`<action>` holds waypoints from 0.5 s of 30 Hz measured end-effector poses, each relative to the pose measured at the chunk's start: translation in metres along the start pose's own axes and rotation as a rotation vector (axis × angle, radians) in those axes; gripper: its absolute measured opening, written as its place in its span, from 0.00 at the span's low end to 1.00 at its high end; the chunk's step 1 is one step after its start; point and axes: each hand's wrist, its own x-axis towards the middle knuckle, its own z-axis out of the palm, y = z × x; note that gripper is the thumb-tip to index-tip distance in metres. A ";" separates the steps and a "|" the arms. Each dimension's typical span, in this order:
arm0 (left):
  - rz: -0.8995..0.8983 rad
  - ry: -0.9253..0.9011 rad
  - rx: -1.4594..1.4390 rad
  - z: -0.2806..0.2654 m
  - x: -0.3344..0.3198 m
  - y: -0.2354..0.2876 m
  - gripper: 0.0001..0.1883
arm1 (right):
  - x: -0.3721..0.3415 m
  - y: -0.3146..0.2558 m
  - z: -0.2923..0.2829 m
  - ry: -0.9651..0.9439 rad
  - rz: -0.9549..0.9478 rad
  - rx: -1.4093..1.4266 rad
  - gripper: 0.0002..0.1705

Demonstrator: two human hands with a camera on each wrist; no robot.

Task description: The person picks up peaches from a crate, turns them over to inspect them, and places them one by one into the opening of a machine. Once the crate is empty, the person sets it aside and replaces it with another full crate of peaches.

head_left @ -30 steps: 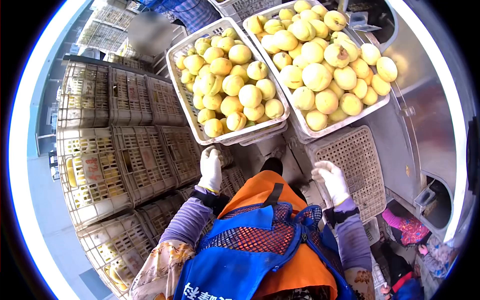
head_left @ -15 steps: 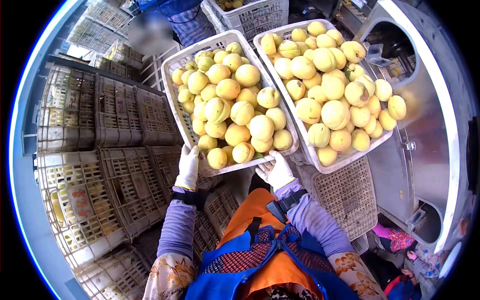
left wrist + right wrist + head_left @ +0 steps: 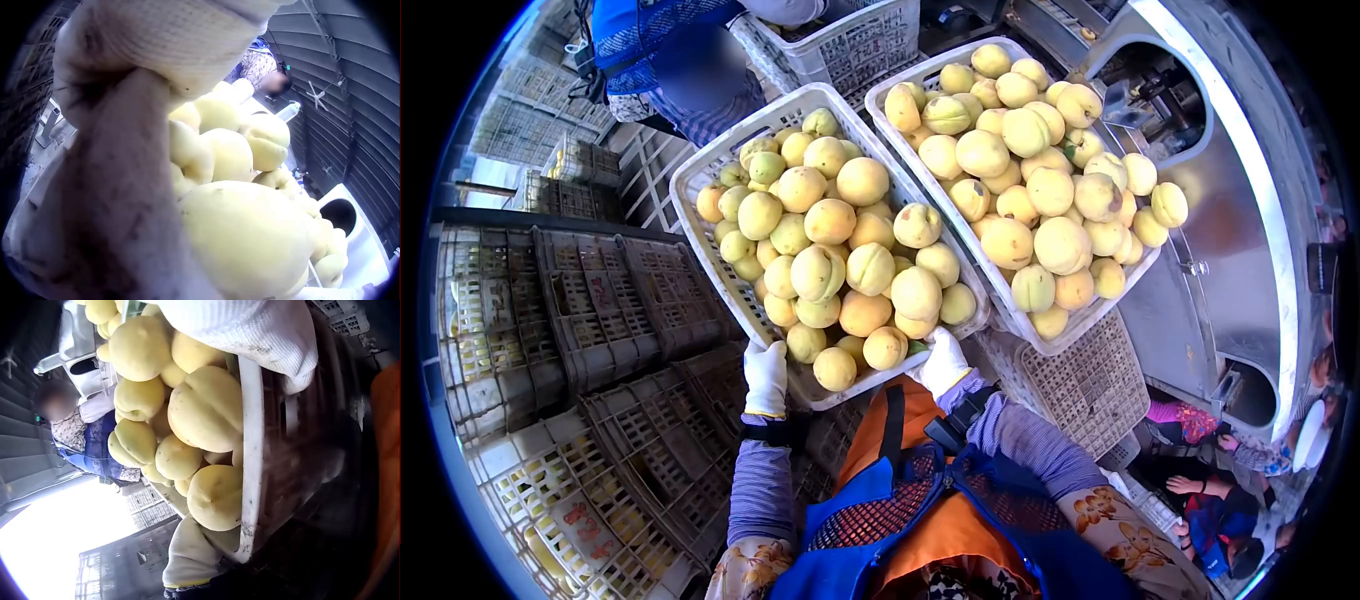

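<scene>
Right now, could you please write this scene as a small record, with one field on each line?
Left hand: white-gloved, grips the held crate at its near left corner
Right hand: white-gloved, grips the same crate's near edge, farther right
Contents: yellow fruit, heaped
Support: hidden; cannot tell whether the crate is lifted
Right side: second crate, also heaped; metal housing beyond it
Left side: stacked slotted crates
People: person in blue at upper left, other people at lower right
</scene>
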 end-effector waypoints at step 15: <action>0.029 -0.068 0.038 -0.024 -0.023 0.001 0.15 | -0.025 0.022 -0.032 -0.035 -0.747 -1.587 0.10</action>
